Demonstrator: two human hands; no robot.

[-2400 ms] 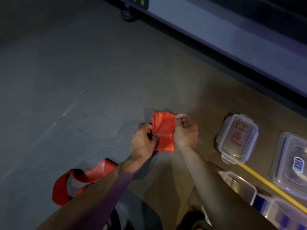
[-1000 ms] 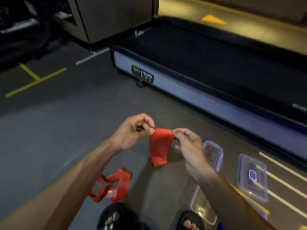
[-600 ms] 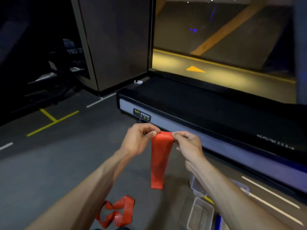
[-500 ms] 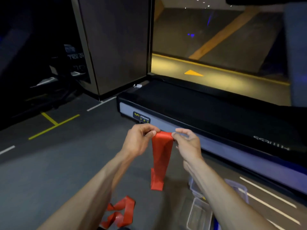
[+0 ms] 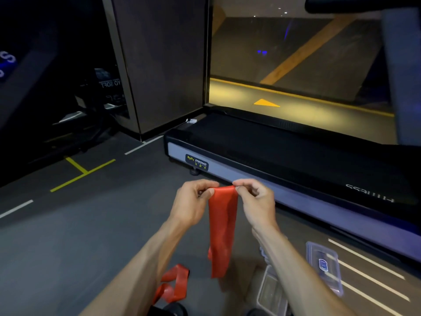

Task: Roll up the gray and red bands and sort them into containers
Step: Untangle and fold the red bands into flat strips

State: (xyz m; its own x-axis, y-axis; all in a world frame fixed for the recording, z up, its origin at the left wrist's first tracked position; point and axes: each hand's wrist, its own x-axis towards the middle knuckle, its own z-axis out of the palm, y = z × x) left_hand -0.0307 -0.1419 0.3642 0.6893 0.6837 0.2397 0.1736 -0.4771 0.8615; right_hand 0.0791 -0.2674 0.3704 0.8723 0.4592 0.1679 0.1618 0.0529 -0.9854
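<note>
The folded red band [image 5: 222,229] has been let out and now hangs full length. Left hand [image 5: 193,202] and right hand [image 5: 257,202] pinch its top corners. Rolling not started; the open container [image 5: 272,293] appears empty.

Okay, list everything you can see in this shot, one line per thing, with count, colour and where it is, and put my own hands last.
Held red band: one, red, hanging between both hands at centre.
Loose red band: one, red, crumpled on the floor, lower centre-left.
Open container: one, clear, floor at lower right.
Lidded container: one, clear with a blue label, floor at right.
Treadmill: one, black and grey, behind the hands.
Floor lines: several, yellow and white, on the grey floor at left.
Left hand: one, pinching the band's top left corner.
Right hand: one, pinching the top right corner.
</note>
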